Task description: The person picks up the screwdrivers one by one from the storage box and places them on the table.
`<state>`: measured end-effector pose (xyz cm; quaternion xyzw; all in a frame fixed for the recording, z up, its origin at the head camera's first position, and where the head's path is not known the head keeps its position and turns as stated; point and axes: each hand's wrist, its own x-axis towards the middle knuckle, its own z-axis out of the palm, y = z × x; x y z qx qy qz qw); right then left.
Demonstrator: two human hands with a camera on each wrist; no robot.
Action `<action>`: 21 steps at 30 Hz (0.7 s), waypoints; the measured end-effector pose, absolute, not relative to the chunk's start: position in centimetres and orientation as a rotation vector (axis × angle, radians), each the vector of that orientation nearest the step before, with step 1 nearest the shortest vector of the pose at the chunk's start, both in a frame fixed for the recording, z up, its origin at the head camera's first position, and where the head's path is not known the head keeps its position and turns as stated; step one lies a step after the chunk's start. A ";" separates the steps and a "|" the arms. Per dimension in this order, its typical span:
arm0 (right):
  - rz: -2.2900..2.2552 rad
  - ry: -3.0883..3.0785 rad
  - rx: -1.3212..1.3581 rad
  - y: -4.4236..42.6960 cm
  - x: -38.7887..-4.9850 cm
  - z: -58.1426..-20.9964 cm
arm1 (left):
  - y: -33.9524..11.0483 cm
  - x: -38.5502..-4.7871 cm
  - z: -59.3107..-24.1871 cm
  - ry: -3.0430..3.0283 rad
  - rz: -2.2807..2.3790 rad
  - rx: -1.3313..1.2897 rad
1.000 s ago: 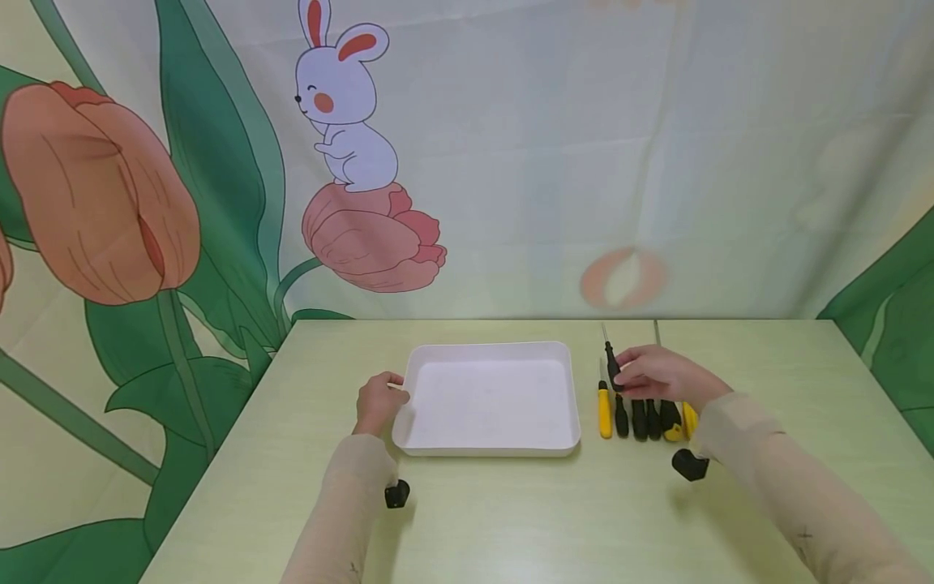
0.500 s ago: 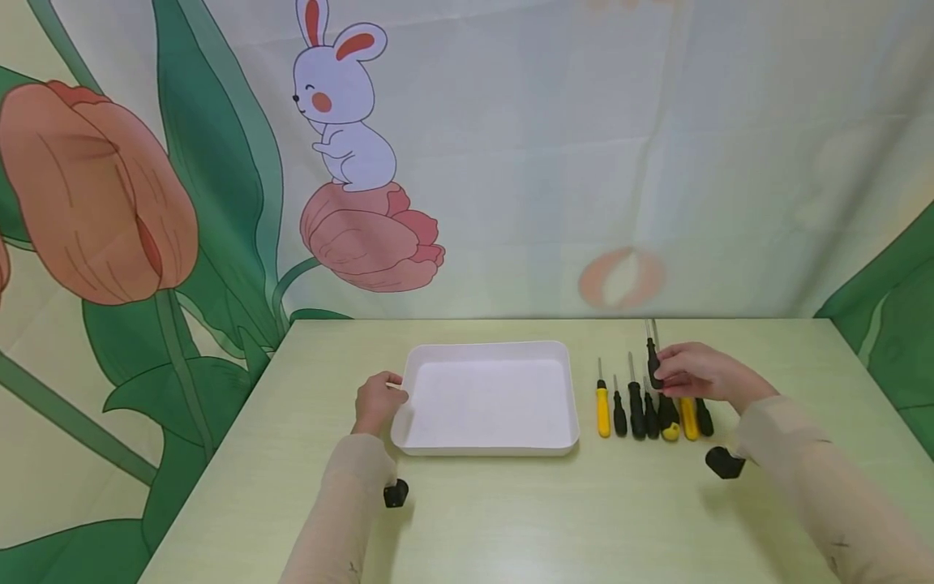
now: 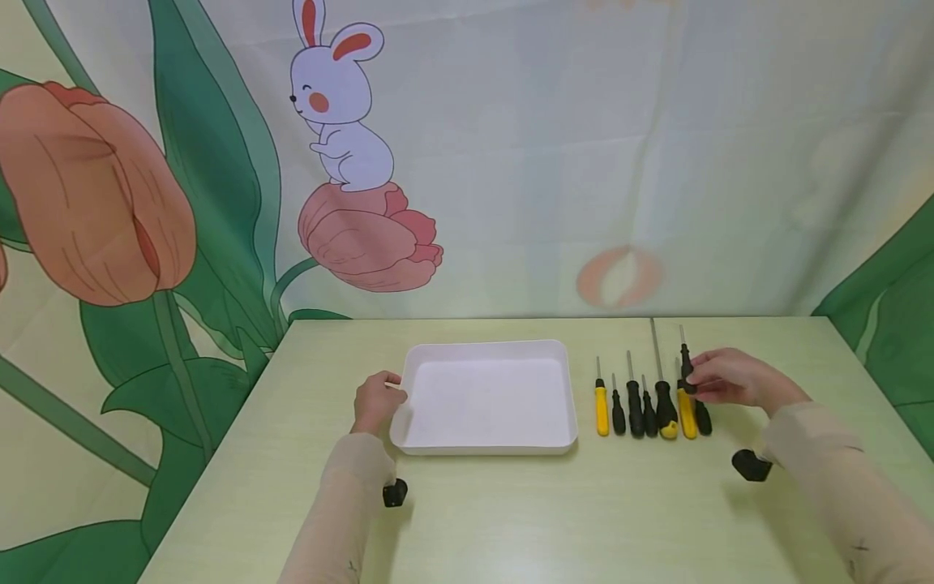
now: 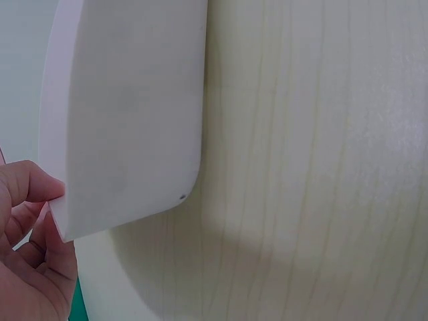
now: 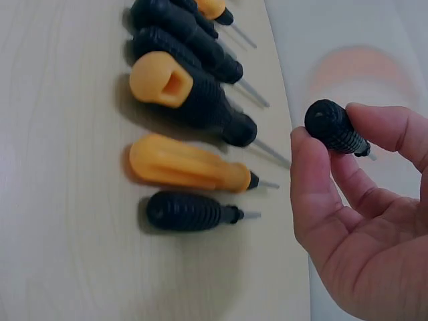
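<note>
My right hand (image 3: pixel 740 377) pinches a small black screwdriver (image 3: pixel 687 367) by its ridged handle, between thumb and fingers; in the right wrist view this screwdriver (image 5: pixel 331 127) is held up off the table, shaft pointing away. Below it lies a row of several screwdrivers, among them a yellow one (image 5: pixel 190 166), a short black one (image 5: pixel 190 211) and a large black-and-yellow one (image 3: pixel 666 410). At the left, my left hand (image 3: pixel 375 403) pinches the rim of a white tray (image 3: pixel 485 448). In the left wrist view the thumb and fingers grip the tray's corner (image 4: pixel 60 224).
Another yellow screwdriver (image 3: pixel 601 410) lies at the row's left end, just right of the tray. The pale wooden table (image 3: pixel 554 519) ends at a printed curtain (image 3: pixel 511 203) with a rabbit and tulips. A black wrist camera (image 3: pixel 751 465) hangs under the right sleeve.
My right hand has carried the black screwdriver rightward above the row, from near its left end to near its right end. The left hand stays at the tray's rim.
</note>
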<state>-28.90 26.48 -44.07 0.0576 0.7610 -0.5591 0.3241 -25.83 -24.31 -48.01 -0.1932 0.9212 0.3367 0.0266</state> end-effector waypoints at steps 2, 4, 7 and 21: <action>-1.458 1.996 0.166 27.1 -29.0 -44.4 | -24.2 -25.8 -48.0 2.848 1.036 -0.605; -1.452 1.995 0.195 27.6 -29.0 -44.7 | -24.2 -25.8 -48.0 2.854 1.033 -0.600; -1.439 1.995 0.235 28.2 -29.0 -45.2 | -24.2 -25.8 -47.9 2.856 1.030 -0.593; -1.357 2.012 0.306 29.8 -27.8 -46.5 | -24.2 -25.7 -47.8 2.855 1.034 -0.577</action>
